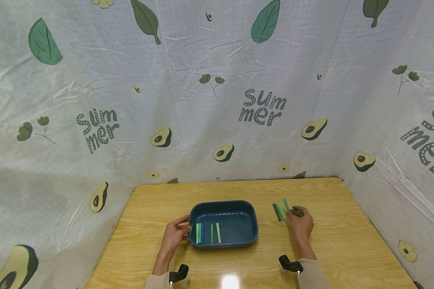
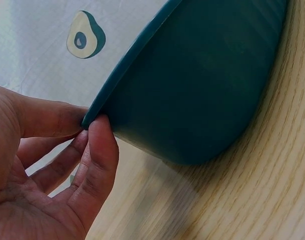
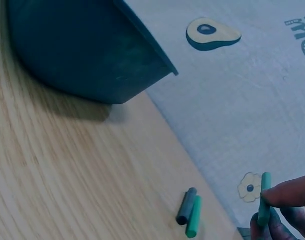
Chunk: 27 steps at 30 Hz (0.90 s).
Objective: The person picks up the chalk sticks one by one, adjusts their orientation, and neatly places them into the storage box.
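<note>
In the head view, the dark blue tray (image 1: 238, 229) sits on the table (image 1: 347, 235), between your hands. Five sticks lie in it, all in the left half: two light green ones (image 1: 197, 233) and a blue one (image 1: 202, 234) close together near the left wall, then, after a gap, a green one (image 1: 212, 233) and a paler one (image 1: 218, 233), slightly slanted. The tray's right half shows its bare floor. Your left hand (image 1: 173, 237) grips the tray's left rim. Right of the tray, your right hand (image 1: 302, 225) pinches a green stick (image 1: 286, 204); just beside it, a dark stick (image 1: 276, 212) and a bright green stick (image 1: 281, 212) lie on the table.

In the left wrist view, your thumb and a finger pinch the rim from both sides; the inside is hidden.

In the right wrist view, your fingertips hold the green stick, well apart from the tray, whose outer wall shows. The two loose sticks lie side by side nearer your hand.
</note>
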### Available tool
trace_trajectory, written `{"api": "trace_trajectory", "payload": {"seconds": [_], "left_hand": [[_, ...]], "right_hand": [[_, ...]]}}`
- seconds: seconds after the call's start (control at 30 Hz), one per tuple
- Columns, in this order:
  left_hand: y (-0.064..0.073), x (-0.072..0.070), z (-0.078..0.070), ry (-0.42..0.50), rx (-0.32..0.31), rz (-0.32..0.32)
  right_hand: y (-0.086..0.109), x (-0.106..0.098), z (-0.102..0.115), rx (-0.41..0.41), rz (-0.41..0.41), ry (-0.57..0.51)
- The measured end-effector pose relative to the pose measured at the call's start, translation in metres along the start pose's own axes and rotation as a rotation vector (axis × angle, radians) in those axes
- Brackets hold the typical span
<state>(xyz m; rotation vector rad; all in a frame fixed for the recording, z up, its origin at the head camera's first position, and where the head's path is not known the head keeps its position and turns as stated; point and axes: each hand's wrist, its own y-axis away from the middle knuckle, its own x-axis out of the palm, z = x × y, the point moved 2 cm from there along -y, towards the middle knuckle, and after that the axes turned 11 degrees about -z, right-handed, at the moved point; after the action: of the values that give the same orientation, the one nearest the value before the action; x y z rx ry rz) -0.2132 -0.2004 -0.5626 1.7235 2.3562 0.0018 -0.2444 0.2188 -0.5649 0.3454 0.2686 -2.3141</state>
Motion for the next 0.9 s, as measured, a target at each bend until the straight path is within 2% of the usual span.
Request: {"api": "trace_trajectory", "payload": {"seconds": [0.17, 0.27, 0.47, 0.6, 0.9], "left_hand": [[-0.001, -0.001, 0.002, -0.011, -0.001, -0.001], [-0.002, -0.002, 0.003, -0.012, -0.004, 0.001], [-0.005, -0.003, 0.005, -0.016, -0.008, 0.006], [-0.003, -0.003, 0.003, -0.012, -0.002, 0.005], [-0.005, 0.000, 0.002, -0.004, 0.005, 0.003]], "right_hand": [[-0.002, -0.007, 0.005, 0.024, 0.072, 0.020], [-0.003, -0.010, 0.007, 0.059, 0.138, -0.002], [-0.005, -0.010, 0.009, 0.165, 0.312, -0.172], [-0.007, -0.008, 0.008, 0.183, 0.408, -0.211], [-0.005, -0.008, 0.016, 0.199, 0.510, -0.230]]}}
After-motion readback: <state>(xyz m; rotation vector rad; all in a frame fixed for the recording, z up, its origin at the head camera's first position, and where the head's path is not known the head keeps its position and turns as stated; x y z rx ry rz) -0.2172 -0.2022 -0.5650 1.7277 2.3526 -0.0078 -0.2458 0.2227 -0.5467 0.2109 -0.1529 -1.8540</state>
